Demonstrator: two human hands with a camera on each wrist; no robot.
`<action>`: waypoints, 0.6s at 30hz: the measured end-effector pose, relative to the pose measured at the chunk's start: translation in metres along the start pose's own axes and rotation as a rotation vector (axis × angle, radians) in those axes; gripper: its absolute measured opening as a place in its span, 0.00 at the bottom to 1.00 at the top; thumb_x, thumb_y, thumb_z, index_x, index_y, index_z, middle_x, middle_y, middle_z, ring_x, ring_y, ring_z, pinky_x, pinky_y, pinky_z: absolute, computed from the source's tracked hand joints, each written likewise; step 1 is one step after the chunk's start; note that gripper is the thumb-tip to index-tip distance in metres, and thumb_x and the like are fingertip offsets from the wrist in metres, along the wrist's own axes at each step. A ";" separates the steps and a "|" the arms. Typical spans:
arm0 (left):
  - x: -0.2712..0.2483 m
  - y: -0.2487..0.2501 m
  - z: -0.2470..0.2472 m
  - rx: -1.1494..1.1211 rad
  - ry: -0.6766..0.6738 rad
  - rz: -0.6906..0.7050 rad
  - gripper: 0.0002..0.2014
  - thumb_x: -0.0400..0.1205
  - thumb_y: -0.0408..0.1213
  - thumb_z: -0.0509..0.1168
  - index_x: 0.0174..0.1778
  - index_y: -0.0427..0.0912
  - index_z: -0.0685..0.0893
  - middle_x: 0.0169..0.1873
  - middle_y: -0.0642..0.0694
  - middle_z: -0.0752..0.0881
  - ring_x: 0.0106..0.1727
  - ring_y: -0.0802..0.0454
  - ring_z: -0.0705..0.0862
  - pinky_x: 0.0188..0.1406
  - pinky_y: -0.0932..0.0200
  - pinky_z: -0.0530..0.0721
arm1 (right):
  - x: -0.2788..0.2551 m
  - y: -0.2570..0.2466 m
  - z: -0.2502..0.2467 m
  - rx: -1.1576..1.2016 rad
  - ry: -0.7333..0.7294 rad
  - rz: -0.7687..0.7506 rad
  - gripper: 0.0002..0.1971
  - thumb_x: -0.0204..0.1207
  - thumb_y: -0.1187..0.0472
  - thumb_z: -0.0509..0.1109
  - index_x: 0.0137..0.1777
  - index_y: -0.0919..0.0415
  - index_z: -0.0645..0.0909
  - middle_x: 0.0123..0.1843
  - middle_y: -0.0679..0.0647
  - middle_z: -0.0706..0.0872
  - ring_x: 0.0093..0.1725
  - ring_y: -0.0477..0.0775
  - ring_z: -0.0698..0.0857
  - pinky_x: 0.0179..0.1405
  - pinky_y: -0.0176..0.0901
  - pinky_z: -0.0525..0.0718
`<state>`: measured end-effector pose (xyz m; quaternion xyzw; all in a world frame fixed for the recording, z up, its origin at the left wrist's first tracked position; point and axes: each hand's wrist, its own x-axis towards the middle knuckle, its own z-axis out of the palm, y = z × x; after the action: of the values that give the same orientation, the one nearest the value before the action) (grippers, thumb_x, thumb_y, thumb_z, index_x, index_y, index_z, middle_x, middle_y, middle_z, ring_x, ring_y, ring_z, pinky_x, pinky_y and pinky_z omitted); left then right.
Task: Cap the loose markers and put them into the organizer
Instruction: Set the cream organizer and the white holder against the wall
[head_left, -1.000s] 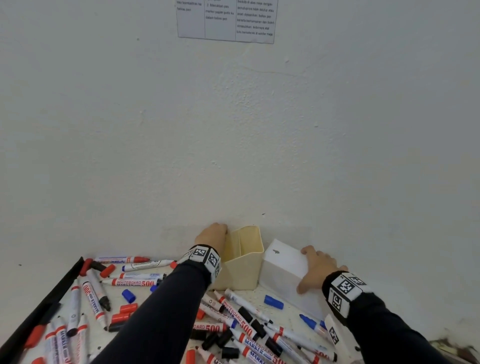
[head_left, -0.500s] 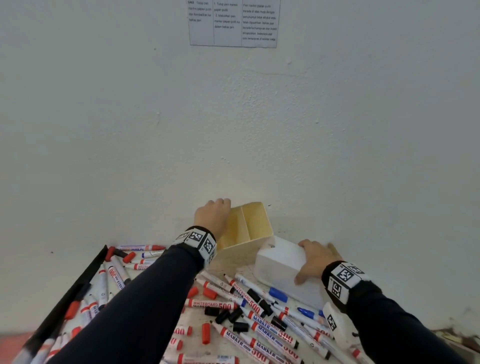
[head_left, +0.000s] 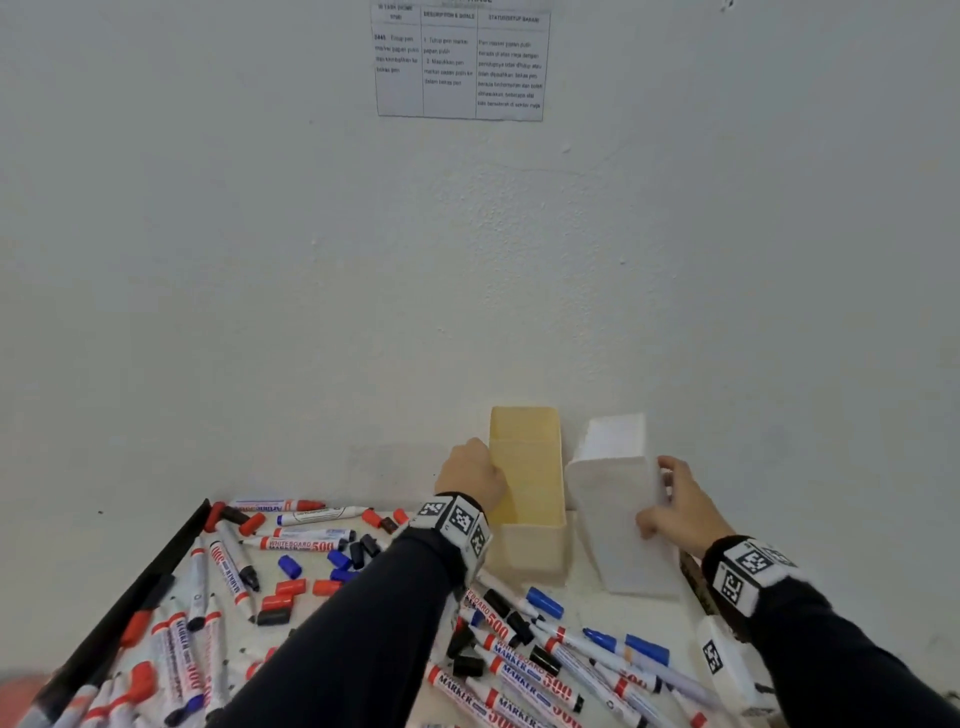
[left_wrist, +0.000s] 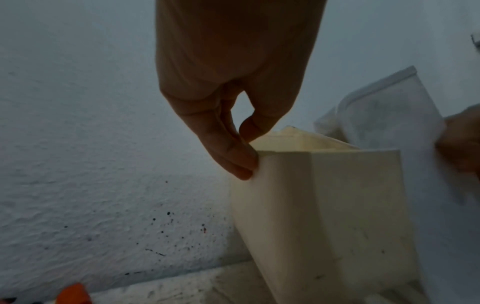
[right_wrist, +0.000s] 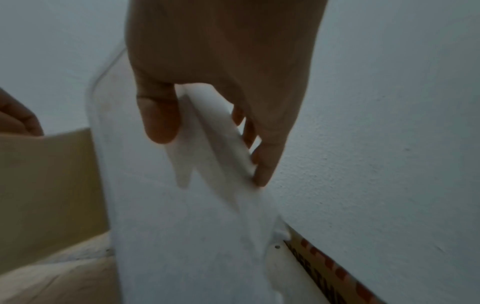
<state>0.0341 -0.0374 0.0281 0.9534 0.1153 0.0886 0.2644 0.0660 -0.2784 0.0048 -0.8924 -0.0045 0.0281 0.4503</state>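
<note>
Standing two organizer boxes upright against the wall (head_left: 260, 260) at the tabletop's far edge: left hand (head_left: 470, 475) pinching the near left rim corner of the cream organizer (head_left: 527, 499), thumb inside the rim and fingers (left_wrist: 231, 156) outside; right hand (head_left: 680, 506) clamped on the right rim of the white organizer (head_left: 613, 519), thumb on the near face and fingers curled round the edge. Both boxes side by side, just apart, mouths up, nothing visible inside either from these views. Loose markers (head_left: 524, 670) and separate caps (head_left: 283, 595) scattered over the tabletop's near half, behind the wrists and toward the person; most barrels lying flat, long axes mixed, many running diagonally from the middle toward the near right corner. Left-side pile by the black strip (head_left: 130, 608) along the left edge closer to the left hand; blue-capped markers (head_left: 644, 649) just below the white box closer to the right. Probably neither hand free for a marker until a box is released. Likely obstacles: crossed barrels and stray caps crowding any pick. Printed sheet (head_left: 460, 62) taped high on the wall.
</note>
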 end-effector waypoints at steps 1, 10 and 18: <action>0.000 0.002 0.007 -0.011 -0.015 -0.002 0.10 0.82 0.34 0.56 0.55 0.32 0.74 0.55 0.35 0.80 0.53 0.39 0.83 0.47 0.52 0.81 | 0.001 0.003 0.001 0.098 -0.034 0.014 0.42 0.59 0.75 0.70 0.72 0.54 0.60 0.60 0.56 0.76 0.59 0.62 0.78 0.59 0.59 0.81; 0.004 0.012 0.041 -0.084 -0.068 -0.011 0.10 0.82 0.31 0.55 0.55 0.31 0.75 0.55 0.35 0.80 0.53 0.40 0.83 0.44 0.56 0.79 | 0.013 0.027 0.001 0.142 0.162 0.018 0.30 0.69 0.76 0.65 0.71 0.63 0.65 0.61 0.65 0.78 0.59 0.63 0.79 0.57 0.53 0.80; 0.002 0.006 0.057 -0.080 -0.092 -0.045 0.10 0.83 0.28 0.53 0.56 0.30 0.75 0.57 0.34 0.79 0.54 0.40 0.82 0.50 0.53 0.81 | -0.004 0.013 0.017 0.331 0.424 -0.173 0.33 0.79 0.51 0.64 0.78 0.56 0.52 0.75 0.59 0.63 0.69 0.59 0.71 0.61 0.45 0.73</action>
<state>0.0501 -0.0696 -0.0164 0.9423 0.1208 0.0432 0.3093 0.0611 -0.2727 -0.0158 -0.7891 0.0182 -0.1972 0.5814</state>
